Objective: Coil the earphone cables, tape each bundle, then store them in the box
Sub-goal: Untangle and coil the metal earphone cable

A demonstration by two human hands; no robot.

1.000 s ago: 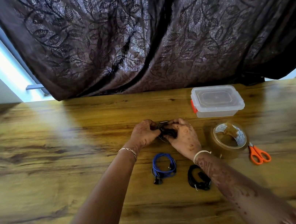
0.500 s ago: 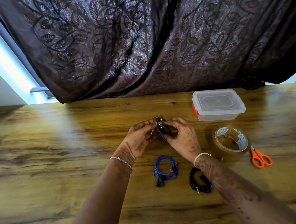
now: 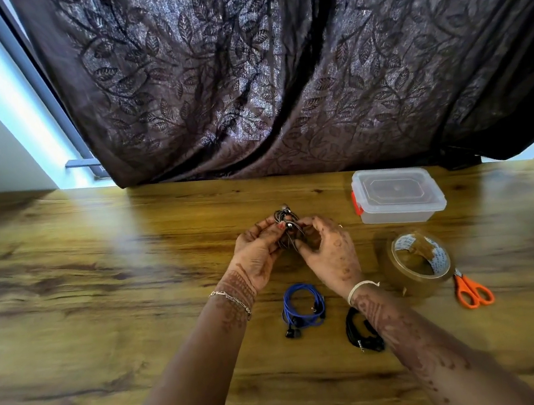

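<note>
Thin dark-grey earphone cable coil [image 3: 284, 217] held up over the wooden table [image 3: 94, 262], left of the clear plastic lidded box [image 3: 398, 195]. Left hand [image 3: 255, 256] and right hand [image 3: 332, 256]: each grip pinches one side of the coil. Light, floppy and springy; probably best pinched across all loops.

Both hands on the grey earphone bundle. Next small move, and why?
Probably: hold the grey earphone bundle with the left hand alone and send the right hand to the tape roll. The bundle looks wound, no tape shows on it, and the roll lies just right of that hand.
</note>
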